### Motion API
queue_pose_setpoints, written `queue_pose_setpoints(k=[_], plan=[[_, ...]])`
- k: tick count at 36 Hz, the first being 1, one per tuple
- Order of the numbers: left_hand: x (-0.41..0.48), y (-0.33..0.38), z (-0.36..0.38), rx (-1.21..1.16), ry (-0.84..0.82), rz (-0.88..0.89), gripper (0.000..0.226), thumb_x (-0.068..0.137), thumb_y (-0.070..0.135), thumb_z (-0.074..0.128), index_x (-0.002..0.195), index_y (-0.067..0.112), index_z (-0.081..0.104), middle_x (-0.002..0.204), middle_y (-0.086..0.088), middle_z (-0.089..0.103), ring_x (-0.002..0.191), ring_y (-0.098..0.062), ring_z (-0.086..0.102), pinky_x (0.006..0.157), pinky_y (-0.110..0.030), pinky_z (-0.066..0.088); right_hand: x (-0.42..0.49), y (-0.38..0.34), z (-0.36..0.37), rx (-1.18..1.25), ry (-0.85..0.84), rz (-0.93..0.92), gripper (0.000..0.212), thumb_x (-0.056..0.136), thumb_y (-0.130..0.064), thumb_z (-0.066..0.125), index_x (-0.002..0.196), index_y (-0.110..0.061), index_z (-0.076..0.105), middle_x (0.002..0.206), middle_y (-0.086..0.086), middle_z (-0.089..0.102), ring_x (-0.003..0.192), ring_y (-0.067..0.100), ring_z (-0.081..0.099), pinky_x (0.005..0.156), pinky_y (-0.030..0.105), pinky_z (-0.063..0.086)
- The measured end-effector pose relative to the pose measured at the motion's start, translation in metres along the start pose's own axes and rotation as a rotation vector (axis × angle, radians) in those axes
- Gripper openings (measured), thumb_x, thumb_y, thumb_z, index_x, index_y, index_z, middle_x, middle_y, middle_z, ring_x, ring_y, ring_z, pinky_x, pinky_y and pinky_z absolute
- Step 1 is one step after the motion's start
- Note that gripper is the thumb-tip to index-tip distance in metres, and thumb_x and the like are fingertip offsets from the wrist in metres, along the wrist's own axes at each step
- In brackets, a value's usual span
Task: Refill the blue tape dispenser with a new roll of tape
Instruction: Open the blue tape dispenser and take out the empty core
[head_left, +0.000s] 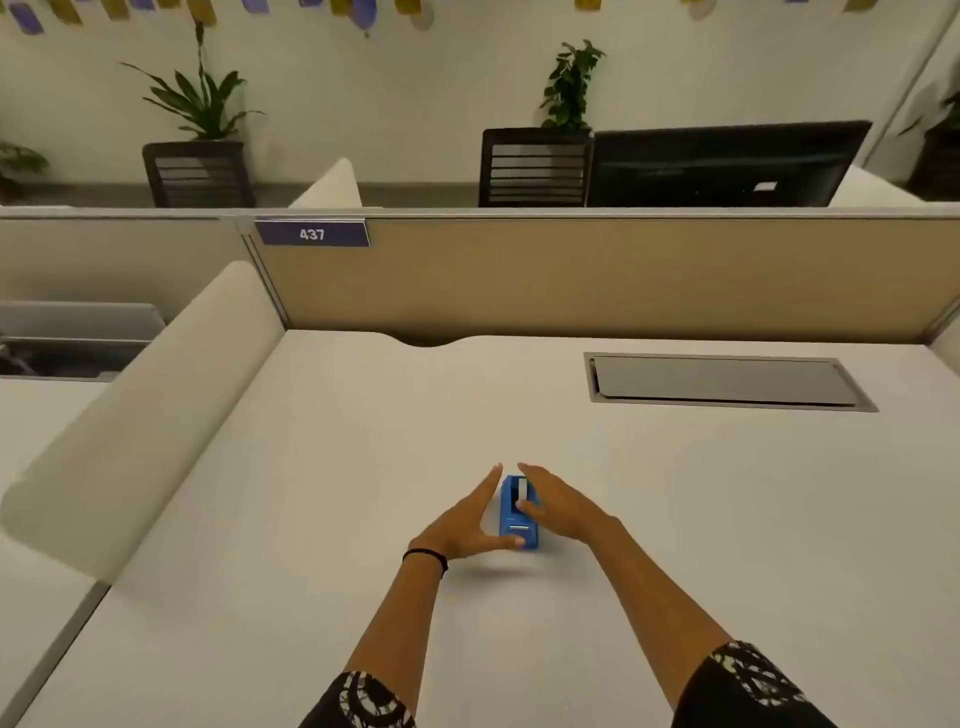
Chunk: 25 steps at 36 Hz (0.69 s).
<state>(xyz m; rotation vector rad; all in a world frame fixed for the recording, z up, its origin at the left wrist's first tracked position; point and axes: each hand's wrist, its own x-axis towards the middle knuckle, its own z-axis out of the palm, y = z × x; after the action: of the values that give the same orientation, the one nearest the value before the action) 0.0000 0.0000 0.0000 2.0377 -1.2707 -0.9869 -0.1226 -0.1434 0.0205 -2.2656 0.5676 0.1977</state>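
A small blue tape dispenser (515, 512) stands on the white desk (322, 519) in the middle of the view, with a pale strip of tape showing along its top. My left hand (470, 519) lies flat-fingered along its left side, thumb touching the near end. My right hand (553, 504) covers its right side, thumb resting on top. Both hands have straight, spread fingers around the dispenser rather than a closed grip. No separate roll of tape is visible.
A grey cable hatch (727, 383) is set into the desk at the back right. A tan partition (597, 275) with a "437" sign closes the far edge. A padded white divider (145, 410) bounds the left side. A black monitor (727, 163) stands beyond the partition.
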Motion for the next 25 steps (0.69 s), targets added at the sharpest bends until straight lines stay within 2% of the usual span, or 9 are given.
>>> queue_pose_setpoints(k=[4,10,15,19,25], plan=[[0.005,-0.005,0.011,-0.059,0.002,-0.059,0.108,0.075,0.051,0.069,0.146,0.031,-0.01,0.158,0.005,0.006,0.145,-0.019,0.011,0.119,-0.043,0.003,0.001,-0.007,-0.003,-0.074,-0.044,0.049,0.059,0.092,-0.027,0.051,0.142,-0.013,0.021,0.149,0.008,0.032,0.131,0.024,0.038,0.109,0.036,0.034],[0.017,-0.012,0.018,-0.131,0.06,-0.046,0.104,0.075,0.047,0.071,0.147,0.032,-0.003,0.157,0.006,0.012,0.145,-0.016,0.012,0.116,-0.045,-0.01,0.014,-0.008,-0.004,-0.185,0.005,0.059,0.051,0.089,-0.021,0.056,0.134,-0.007,0.036,0.139,0.012,0.044,0.123,0.028,0.045,0.103,0.037,0.039],[0.024,-0.018,0.025,-0.142,0.098,-0.031,0.098,0.073,0.049,0.072,0.146,0.035,0.009,0.155,0.008,0.021,0.144,-0.016,0.017,0.115,-0.048,-0.011,0.026,-0.013,-0.004,-0.283,0.018,0.077,0.035,0.083,-0.021,0.063,0.111,-0.002,0.052,0.116,0.018,0.058,0.102,0.031,0.056,0.088,0.04,0.048],[0.026,-0.021,0.028,-0.149,0.118,-0.016,0.095,0.072,0.05,0.073,0.143,0.039,0.011,0.152,0.009,0.028,0.142,-0.018,0.023,0.115,-0.049,-0.009,0.03,-0.014,-0.002,-0.322,0.014,0.081,0.034,0.083,-0.019,0.063,0.11,-0.003,0.052,0.114,0.018,0.059,0.099,0.031,0.058,0.084,0.039,0.048],[0.027,-0.022,0.027,-0.146,0.112,-0.015,0.098,0.072,0.05,0.073,0.145,0.036,0.011,0.152,0.007,0.028,0.143,-0.019,0.021,0.115,-0.05,-0.01,0.032,-0.016,0.002,-0.341,0.033,0.101,0.028,0.084,-0.015,0.06,0.109,-0.003,0.051,0.11,0.019,0.06,0.094,0.032,0.06,0.073,0.034,0.046]])
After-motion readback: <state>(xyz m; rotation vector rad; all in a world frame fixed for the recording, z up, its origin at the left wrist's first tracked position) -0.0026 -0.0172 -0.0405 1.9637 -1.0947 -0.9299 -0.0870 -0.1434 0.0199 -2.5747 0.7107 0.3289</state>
